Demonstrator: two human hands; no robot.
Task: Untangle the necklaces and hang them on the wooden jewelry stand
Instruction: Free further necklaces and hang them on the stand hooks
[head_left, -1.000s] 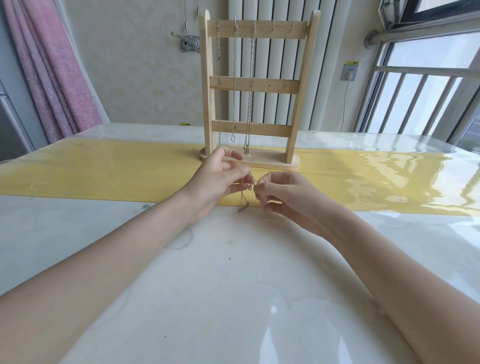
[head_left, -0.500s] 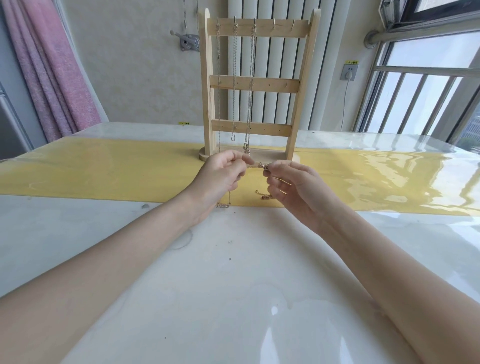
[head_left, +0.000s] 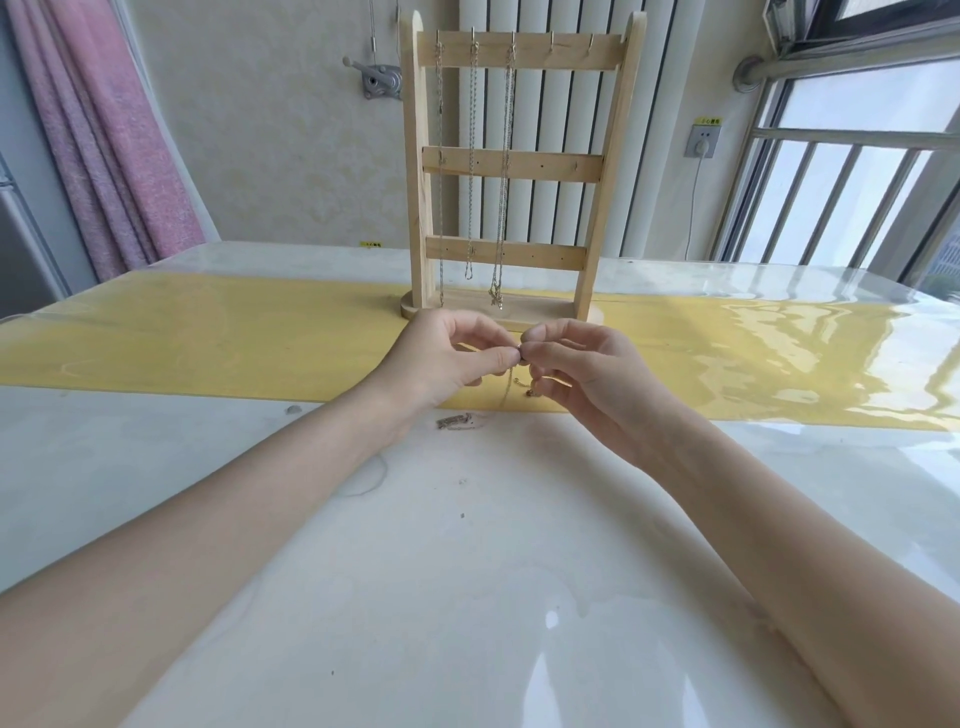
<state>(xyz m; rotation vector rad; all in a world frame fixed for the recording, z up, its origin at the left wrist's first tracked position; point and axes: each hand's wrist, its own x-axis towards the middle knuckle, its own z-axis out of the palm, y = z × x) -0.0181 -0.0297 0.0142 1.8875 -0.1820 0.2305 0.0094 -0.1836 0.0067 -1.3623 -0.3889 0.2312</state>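
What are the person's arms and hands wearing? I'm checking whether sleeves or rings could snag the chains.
Nothing shows: both forearms are bare up to the frame's edge, with no sleeves, watch or bracelets. The left hand and right hand wear no gloves, and no rings show on the visible fingers.

- Centre of the frame: left hand (head_left: 449, 353) and right hand (head_left: 582, 364) meet fingertip to fingertip, pinching a thin necklace (head_left: 506, 389) whose chain trails down to the table (head_left: 467, 571).
- Just above them — the wooden jewelry stand (head_left: 519, 166), with three chains (head_left: 471, 156) hanging from its top-bar hooks.
- A yellow runner (head_left: 208, 338) crosses mid-frame.
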